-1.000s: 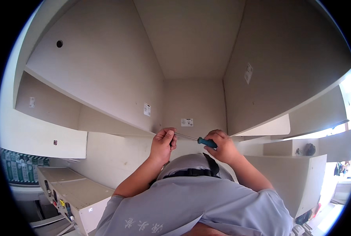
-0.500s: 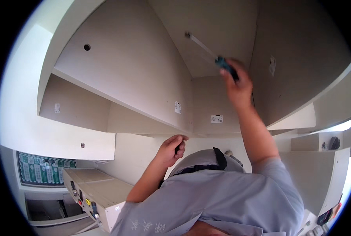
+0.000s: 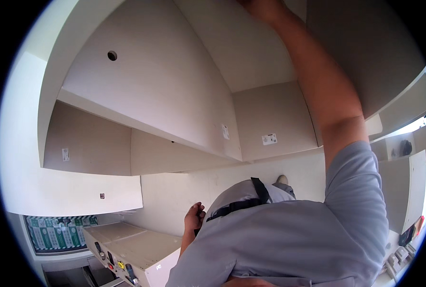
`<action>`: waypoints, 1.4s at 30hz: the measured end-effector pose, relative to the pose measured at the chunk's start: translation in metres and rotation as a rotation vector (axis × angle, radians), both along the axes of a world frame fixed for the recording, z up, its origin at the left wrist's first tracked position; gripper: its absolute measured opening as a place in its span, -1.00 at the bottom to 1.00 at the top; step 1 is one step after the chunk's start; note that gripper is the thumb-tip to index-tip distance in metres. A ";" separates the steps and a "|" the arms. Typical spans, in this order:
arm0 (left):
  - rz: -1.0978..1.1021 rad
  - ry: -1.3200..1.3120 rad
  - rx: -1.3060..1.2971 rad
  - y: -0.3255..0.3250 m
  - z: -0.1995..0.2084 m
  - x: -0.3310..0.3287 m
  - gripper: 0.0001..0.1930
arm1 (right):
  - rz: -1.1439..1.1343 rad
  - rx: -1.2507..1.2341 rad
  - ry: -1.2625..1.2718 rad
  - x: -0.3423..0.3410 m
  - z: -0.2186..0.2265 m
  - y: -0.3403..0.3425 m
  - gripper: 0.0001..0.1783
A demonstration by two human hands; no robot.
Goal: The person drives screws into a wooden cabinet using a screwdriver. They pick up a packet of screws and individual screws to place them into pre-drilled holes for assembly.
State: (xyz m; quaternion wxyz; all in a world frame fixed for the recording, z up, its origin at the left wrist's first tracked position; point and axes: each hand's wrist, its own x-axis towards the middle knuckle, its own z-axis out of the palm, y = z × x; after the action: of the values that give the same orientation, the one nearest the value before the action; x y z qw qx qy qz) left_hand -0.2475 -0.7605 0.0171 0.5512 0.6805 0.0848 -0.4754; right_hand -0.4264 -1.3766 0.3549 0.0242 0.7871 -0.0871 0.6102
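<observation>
My right hand (image 3: 263, 8) is raised to the top edge of the view, inside a tall beige cabinet (image 3: 141, 81). Its fingers are cut off by the edge, so what it holds is hidden; no screwdriver shows now. The bare forearm crosses in front of the cabinet's right panel (image 3: 361, 52). Low beside my waist hangs my left hand (image 3: 194, 216), fingers curled closed. Something dark seems to be in them, too small to make out. The broad left panel has a round hole (image 3: 112, 55) and a small white label (image 3: 225, 132); another label (image 3: 269, 139) is on the lower back panel.
An open lower compartment (image 3: 93, 138) lies to the left. A low beige cabinet (image 3: 131, 244) at the lower left carries several tools along its edge. Green-and-white wrapped sheeting (image 3: 62, 234) lies beyond it. At right stands a pale box-like cabinet (image 3: 401, 191), with small items near it.
My right hand has moved up to the view's top edge, taking the teal-and-black screwdriver out of sight. My left hand has dropped toward my waist. The view has shifted slightly.
</observation>
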 end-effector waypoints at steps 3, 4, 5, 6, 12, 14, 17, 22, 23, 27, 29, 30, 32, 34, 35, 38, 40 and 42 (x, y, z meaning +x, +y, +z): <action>-0.058 -0.053 0.000 -0.004 -0.005 0.001 -0.71 | -0.077 -0.148 0.088 -0.013 0.035 -0.008 -0.77; -0.052 -0.032 -0.023 -0.002 -0.010 0.002 -0.71 | -0.095 -0.170 0.126 -0.015 0.044 -0.008 -0.76; -0.061 -0.032 -0.010 -0.004 -0.013 0.001 -0.71 | -0.022 -0.065 0.066 -0.011 0.051 -0.001 -0.76; -0.068 -0.032 0.004 -0.005 -0.015 -0.001 -0.72 | 0.051 0.040 0.006 -0.005 0.056 0.007 -0.75; -0.127 -0.032 -0.005 -0.032 -0.007 -0.014 -0.71 | -0.231 -0.243 -0.019 0.004 0.038 -0.030 -0.78; -0.141 -0.024 -0.007 -0.033 -0.016 -0.020 -0.71 | -0.173 -0.212 0.015 0.005 0.037 -0.032 -0.79; -0.203 -0.059 0.008 -0.037 -0.031 -0.023 -0.72 | -0.092 -0.173 0.173 0.005 0.048 -0.033 -0.79; -0.251 -0.016 -0.005 -0.042 -0.066 -0.028 -0.71 | -0.029 -0.041 0.355 0.011 0.052 -0.021 -0.78; -0.251 0.001 0.004 -0.050 -0.063 -0.029 -0.70 | -0.024 -0.028 0.377 0.011 0.054 -0.019 -0.78; -0.133 0.171 -0.077 -0.094 -0.065 -0.049 -0.75 | -0.010 0.012 0.472 0.003 0.063 -0.018 -0.76; -0.094 0.247 -0.192 -0.108 -0.078 -0.060 -0.79 | -0.036 -0.022 0.504 0.005 0.063 -0.015 -0.75; -0.063 0.245 -0.180 -0.110 -0.084 -0.068 -0.79 | -0.070 -0.066 0.515 0.005 0.063 -0.014 -0.75; -0.006 0.252 -0.200 -0.120 -0.104 -0.081 -0.80 | -0.152 -0.184 0.477 0.010 0.069 -0.014 -0.75; 0.046 0.274 -0.247 -0.122 -0.123 -0.094 -0.81 | -0.237 -0.313 0.377 0.016 0.072 -0.025 -0.73; 0.035 0.279 -0.237 -0.122 -0.128 -0.100 -0.80 | -0.189 -0.213 0.434 0.016 0.071 -0.038 -0.72; 0.029 0.322 -0.217 -0.118 -0.143 -0.117 -0.80 | -0.064 0.242 0.605 0.016 0.079 -0.054 -0.69; 0.047 0.325 -0.216 -0.105 -0.154 -0.127 -0.79 | 0.016 0.742 0.672 0.020 0.089 -0.014 -0.67; 0.023 0.330 -0.211 -0.107 -0.159 -0.137 -0.79 | -0.130 0.027 0.474 0.005 0.075 -0.021 -0.66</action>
State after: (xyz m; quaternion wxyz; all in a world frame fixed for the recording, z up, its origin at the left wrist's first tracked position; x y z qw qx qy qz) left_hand -0.3842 -0.8678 -0.1422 0.6034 0.5308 0.1315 -0.5804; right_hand -0.4217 -1.3972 0.4295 0.0729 0.9011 -0.1377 0.4046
